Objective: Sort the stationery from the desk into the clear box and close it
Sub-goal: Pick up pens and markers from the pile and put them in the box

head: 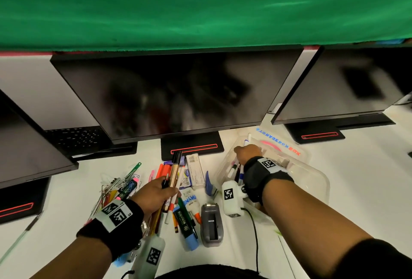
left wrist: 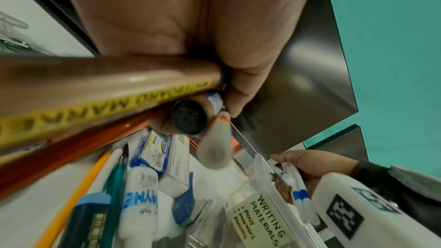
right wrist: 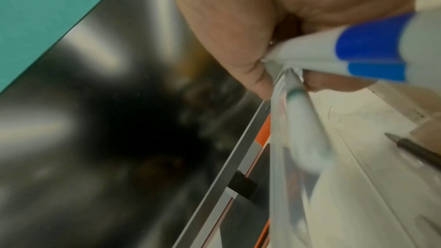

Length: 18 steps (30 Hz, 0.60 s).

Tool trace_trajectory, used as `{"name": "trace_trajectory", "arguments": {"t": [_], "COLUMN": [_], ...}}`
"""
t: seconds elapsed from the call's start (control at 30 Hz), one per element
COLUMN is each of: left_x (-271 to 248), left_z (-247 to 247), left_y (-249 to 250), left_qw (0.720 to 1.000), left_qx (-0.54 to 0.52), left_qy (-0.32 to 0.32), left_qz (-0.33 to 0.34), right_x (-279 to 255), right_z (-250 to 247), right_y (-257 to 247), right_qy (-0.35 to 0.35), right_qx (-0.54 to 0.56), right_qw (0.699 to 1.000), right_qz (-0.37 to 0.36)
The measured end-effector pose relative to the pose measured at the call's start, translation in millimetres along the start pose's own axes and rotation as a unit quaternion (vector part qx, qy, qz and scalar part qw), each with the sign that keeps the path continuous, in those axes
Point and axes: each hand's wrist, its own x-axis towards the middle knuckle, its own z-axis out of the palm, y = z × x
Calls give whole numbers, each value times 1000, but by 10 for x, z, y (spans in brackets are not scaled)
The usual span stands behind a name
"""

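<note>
Though unreadable overhead, left-wrist "WRITING MATERIALS" label (left wrist: 260,220); both hands' fingers (left wrist: 241,90) clenching pens (left wrist: 299,193).

- The desk (head: 347,167) in front of the centre monitor (head: 169,93) is crowded by a heap of stationery (head: 178,189), lying between the monitor's base and the near edge.
- Bare desk surface is seen left of the heap and right of the clear box (head: 316,180).
- The box, just right of the monitor's base, lies open from above; its left compartment is occupied by the right hand (head: 247,151) and white markers (head: 233,170).
- The strip between heap and box is narrowed by a grey tape dispenser (head: 211,225) and a black cable (head: 254,229).
- Behind the box, passage is blocked by the monitor's lower edge.
</note>
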Motion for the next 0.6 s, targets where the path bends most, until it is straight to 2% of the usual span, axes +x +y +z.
{"name": "trace_trajectory", "arguments": {"t": [0.33,0.43,0.5,0.6], "left_x": [86,121,139,140], "left_z": [-391,-405,-353,-215], "left_y": [-92,-8,83,236], "left_qw": [998,995,993,989], "left_qx": [34,74,91,104], "left_qy": [-38,-49,-56,-77], "left_qz": [20,37,49,72], "right_x": [-46,-137,-308,-635], "right_z": [19,-10,-36,-92], "right_y": [-23,66,182,510], "right_qy": [41,40,26,-19], "right_qx": [-30,-35,-97,-200], "right_qw": [999,998,991,965], "right_qz": [12,-38,-89,-171]}}
